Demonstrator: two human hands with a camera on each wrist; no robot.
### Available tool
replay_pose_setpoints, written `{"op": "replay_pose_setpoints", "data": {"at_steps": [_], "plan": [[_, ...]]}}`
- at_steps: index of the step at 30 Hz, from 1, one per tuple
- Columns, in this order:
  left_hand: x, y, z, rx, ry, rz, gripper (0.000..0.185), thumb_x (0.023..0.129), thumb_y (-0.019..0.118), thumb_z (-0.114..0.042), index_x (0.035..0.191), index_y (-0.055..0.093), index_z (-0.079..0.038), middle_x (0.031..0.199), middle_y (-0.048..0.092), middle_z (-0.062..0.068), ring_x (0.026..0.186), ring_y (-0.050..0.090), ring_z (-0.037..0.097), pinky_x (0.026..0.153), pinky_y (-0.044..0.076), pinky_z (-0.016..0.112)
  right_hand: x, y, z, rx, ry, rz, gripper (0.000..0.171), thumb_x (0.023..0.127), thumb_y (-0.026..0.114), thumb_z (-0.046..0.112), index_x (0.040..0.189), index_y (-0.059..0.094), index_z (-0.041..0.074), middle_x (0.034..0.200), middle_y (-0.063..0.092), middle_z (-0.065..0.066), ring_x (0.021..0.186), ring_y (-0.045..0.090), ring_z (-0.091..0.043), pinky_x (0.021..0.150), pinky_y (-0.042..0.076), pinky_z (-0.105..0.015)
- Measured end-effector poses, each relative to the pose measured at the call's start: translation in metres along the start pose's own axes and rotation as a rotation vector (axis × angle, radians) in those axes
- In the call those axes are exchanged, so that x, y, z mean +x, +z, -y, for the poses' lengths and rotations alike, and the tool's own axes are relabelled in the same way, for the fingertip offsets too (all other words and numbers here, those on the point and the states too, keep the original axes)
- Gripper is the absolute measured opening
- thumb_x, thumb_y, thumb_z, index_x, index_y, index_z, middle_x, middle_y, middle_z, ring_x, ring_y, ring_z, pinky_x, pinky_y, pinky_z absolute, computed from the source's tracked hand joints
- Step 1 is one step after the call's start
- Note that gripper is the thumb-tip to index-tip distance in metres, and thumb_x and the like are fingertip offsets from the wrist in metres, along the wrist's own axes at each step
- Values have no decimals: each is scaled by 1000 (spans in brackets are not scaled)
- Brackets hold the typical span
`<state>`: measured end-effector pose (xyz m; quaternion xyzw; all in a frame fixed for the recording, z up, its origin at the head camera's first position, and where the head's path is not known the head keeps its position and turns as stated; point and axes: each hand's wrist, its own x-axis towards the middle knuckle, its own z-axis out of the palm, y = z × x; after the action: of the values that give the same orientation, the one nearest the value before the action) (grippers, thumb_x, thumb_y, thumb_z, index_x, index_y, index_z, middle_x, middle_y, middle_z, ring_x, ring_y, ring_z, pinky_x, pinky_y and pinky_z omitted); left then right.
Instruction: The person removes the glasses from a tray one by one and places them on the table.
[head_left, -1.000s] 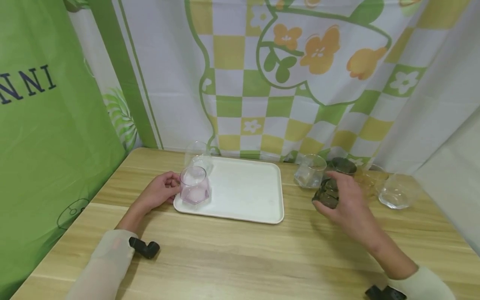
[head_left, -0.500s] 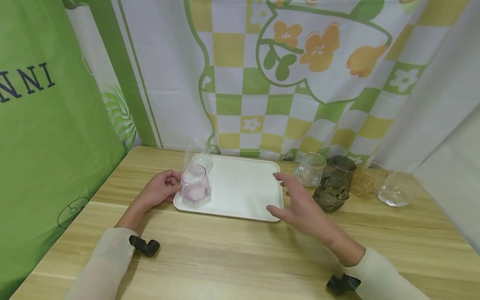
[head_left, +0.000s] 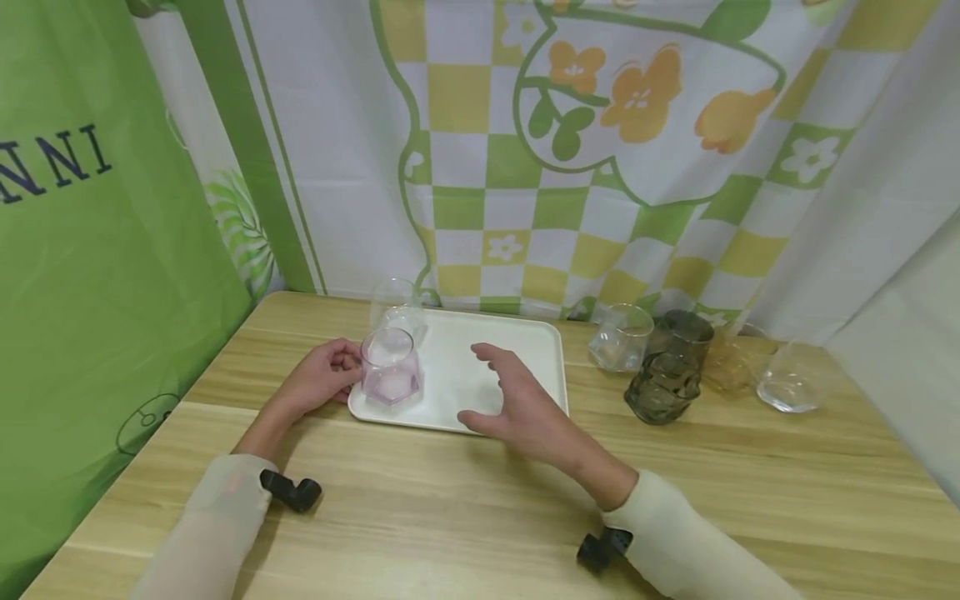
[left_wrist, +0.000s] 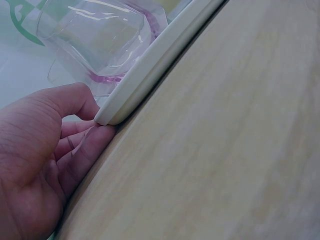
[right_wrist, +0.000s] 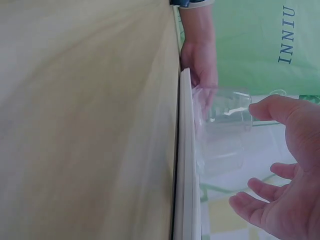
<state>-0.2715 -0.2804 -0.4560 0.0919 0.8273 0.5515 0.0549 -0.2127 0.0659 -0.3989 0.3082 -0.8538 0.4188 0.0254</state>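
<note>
**Glasses and tray: two set on, four still off**

- Tray (head_left: 517, 392): white, rimmed, lying on the table (head_left: 450, 508) left of centre. It carries a pink-tinted glass (head_left: 389, 368) at its near left corner and a clear glass (head_left: 397, 312) just behind that, at the far left corner. The rest of its surface is bare.
- Left hand (head_left: 318, 385): at the tray's left edge beside the pink-tinted glass; the wrist view shows thumb and fingers (left_wrist: 82, 150) closed on the tray's corner rim.
- Right hand (head_left: 525, 408): hovering over the tray's near middle, fingers apart and relaxed, holding nothing.
- Off the tray, in a row at the far right of the table: a small clear glass (head_left: 619, 337), a dark smoky glass (head_left: 670, 367), an amber glass (head_left: 731, 358) and a wide clear glass (head_left: 795, 379).
- Judged progress: about a third; four glasses remain.
- Surface: pale wood-grain table.
- Room: a green cloth (head_left: 97, 250) at left, a white curtain (head_left: 600, 150) with green and yellow checks and orange flowers behind.
</note>
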Motion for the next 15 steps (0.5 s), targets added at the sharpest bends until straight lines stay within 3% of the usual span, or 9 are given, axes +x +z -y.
{"op": "replay_pose_setpoints", "data": {"at_steps": [10, 15], "plan": [[1, 0, 0, 16, -12, -1, 28, 99, 64, -3, 121, 52, 9, 90, 60, 14, 75, 63, 22, 63, 60, 34, 22, 20, 11, 115, 13, 30, 82, 85, 85, 22, 152, 39, 8, 147, 46, -15, 133, 47, -37, 106, 44, -48], [2, -2, 1, 12, -8, 5, 28, 99, 64, -3, 121, 52, 9, 90, 61, 14, 76, 64, 22, 63, 61, 34, 33, 31, 15, 143, 47, 44, 89, 83, 87, 23, 154, 36, 6, 151, 38, -19, 135, 43, -41, 107, 44, -49]]}}
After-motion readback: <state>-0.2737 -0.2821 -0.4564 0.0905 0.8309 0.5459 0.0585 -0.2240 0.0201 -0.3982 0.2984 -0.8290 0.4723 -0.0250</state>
